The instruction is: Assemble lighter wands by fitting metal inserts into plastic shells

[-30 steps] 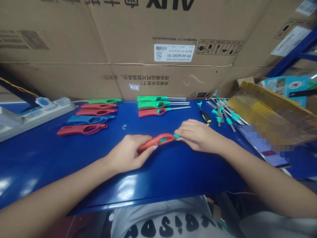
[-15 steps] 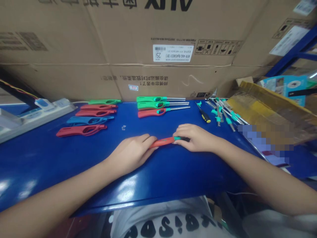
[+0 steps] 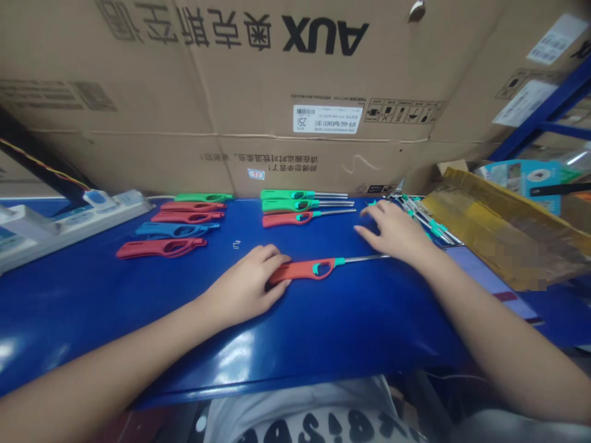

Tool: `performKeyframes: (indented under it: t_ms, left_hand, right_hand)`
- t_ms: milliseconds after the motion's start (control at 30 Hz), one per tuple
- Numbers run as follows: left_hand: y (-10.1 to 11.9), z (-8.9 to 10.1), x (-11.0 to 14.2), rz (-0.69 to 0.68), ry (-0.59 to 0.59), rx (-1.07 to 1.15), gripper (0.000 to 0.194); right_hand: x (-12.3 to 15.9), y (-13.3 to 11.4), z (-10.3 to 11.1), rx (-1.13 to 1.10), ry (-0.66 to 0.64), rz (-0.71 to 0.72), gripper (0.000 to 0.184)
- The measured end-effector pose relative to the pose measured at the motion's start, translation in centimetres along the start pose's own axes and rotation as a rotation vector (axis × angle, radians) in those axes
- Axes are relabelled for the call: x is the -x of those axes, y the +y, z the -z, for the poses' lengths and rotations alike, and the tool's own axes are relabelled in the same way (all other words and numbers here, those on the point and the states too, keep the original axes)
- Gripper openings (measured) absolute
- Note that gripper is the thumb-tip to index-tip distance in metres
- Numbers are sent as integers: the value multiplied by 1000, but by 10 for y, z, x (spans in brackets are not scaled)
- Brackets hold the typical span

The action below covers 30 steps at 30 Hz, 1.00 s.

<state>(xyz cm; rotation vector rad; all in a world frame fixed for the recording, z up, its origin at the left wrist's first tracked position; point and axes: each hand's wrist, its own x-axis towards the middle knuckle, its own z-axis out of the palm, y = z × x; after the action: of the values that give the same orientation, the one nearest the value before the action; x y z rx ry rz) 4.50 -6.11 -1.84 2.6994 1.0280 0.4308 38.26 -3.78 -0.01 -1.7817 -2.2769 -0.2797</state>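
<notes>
My left hand [image 3: 247, 280] is closed around the rear of a red long-nosed lighter [image 3: 305, 269], which lies flat at the middle of the blue table. The lighter has a teal trigger and collar, and its metal tube points right. My right hand [image 3: 394, 227] reaches over the back right of the table, thumb and fingers apart, with nothing visible between them. Its palm hides the spot where a screwdriver lay. Beside it is a pile of metal tubes with teal parts [image 3: 434, 227]. Two green lighters and a red lighter [image 3: 284, 219], all with tubes, lie behind the held one.
Several tubeless lighter bodies [image 3: 161, 247] in red, blue and green lie at the left. A white power strip [image 3: 78, 227] runs along the left edge. Small metal pins [image 3: 236, 244] lie mid-table. A large cardboard box [image 3: 221, 92] stands behind; a taped cardboard piece [image 3: 503, 231] sits right.
My right hand has let go of the red lighter's front end and moved back and right, over the screwdriver. The lighter's metal tube now shows. My left hand keeps its hold.
</notes>
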Motion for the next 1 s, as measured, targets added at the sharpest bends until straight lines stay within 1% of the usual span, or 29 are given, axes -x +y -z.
performKeyframes:
  t_ms: [33, 67, 100, 167, 200, 233, 267, 300, 333, 367, 400, 433, 467, 533, 600, 700, 767, 833, 1000]
  left_hand:
    - [1, 0, 0, 1, -2, 17, 36]
    - [1, 1, 0, 1, -7, 32, 36]
    - [3, 1, 1, -1, -13, 45, 36]
    - [5, 2, 2, -6, -29, 72, 37]
    - [7, 2, 3, -8, -35, 87, 37]
    - [8, 3, 4, -9, -41, 102, 38]
    - [10, 3, 4, -10, -42, 115, 39]
    - [11, 3, 5, -12, -46, 126, 39]
    - [12, 3, 6, -17, -47, 137, 40]
    - [14, 3, 6, -23, -49, 148, 41]
    - [15, 3, 7, -25, -50, 160, 42]
    - [16, 3, 7, -28, -51, 171, 44]
    - [17, 3, 7, -32, -52, 179, 45]
    - [18, 1, 8, -45, -49, 184, 46]
    - [19, -1, 9, -65, -45, 179, 47]
    - [18, -5, 10, -83, -43, 174, 46]
    - [17, -7, 10, -88, -35, 172, 44]
    - [17, -8, 10, -95, -25, 170, 41]
    - [18, -8, 8, -103, -39, 170, 39]
  right_hand:
    - [-1, 6, -2, 84, -8, -126, 43]
    - [-2, 11, -5, 137, -51, -236, 48]
    - [-2, 17, -7, 155, -113, -312, 50]
    - [-4, 24, -10, 133, -209, -380, 44]
    - [-6, 26, -9, 121, -231, -392, 40]
    - [-7, 26, -7, 114, -215, -405, 38]
    - [-8, 24, -4, 109, -158, -417, 38]
    - [-9, 19, 0, 91, -71, -424, 39]
    - [-10, 12, 5, 44, 58, -422, 40]
    - [-11, 3, 10, -43, 200, -381, 41]
    - [-11, -9, 13, -171, 287, -310, 41]
    - [-11, -22, 16, -322, 305, -267, 39]
    - [-11, -36, 18, -469, 249, -233, 37]
    - [-12, -65, 16, -690, 87, -150, 36]
    - [-16, -92, 9, -821, -26, -60, 32]
    - [-27, -120, -5, -928, -114, 5, 26]
    - [-37, -132, -13, -959, -140, 27, 23]
    - [-46, -140, -19, -965, -135, 25, 20]
    - [-56, -147, -28, -930, -189, -5, 20]
